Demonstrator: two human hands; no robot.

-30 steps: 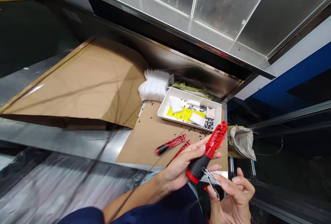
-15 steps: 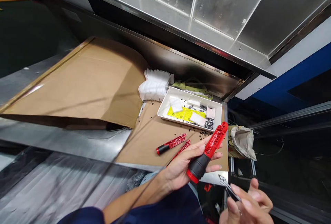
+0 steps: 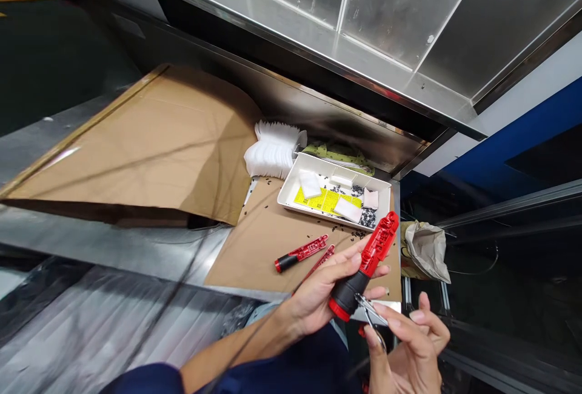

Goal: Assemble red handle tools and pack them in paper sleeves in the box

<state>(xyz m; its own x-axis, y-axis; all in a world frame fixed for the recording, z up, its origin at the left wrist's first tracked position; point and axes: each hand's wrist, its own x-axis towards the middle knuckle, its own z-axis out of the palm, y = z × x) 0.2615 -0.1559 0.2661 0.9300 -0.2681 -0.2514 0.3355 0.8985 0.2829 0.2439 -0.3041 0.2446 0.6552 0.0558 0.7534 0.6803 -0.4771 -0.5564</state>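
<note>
My left hand (image 3: 321, 294) is wrapped round a red-and-black handle housing (image 3: 352, 293), whose open red end, with moulded channels inside, points up and right. In my right hand (image 3: 409, 345), the thumb and fingers pinch a thin, bent silver metal piece (image 3: 371, 316) with a curved outer side; its exact kind I cannot make out. The piece's tip meets the black part of the housing, near its lower end. Behind my left hand lie a smaller red-and-black housing half (image 3: 300, 253) and a second red part (image 3: 322, 262), partly hidden by the hand.
A white tray (image 3: 287, 197) holds white pads, a yellow printed sheet and small black pieces. More black bits are scattered on the cardboard (image 3: 254, 230). White foam sheets (image 3: 273, 150), a large cardboard box (image 3: 182, 145) and a paper bag (image 3: 430, 248) stand around.
My right hand has moved left and slightly up, bringing the silver metal piece from beside the housing to its black part. The housing in my left hand has barely shifted.
</note>
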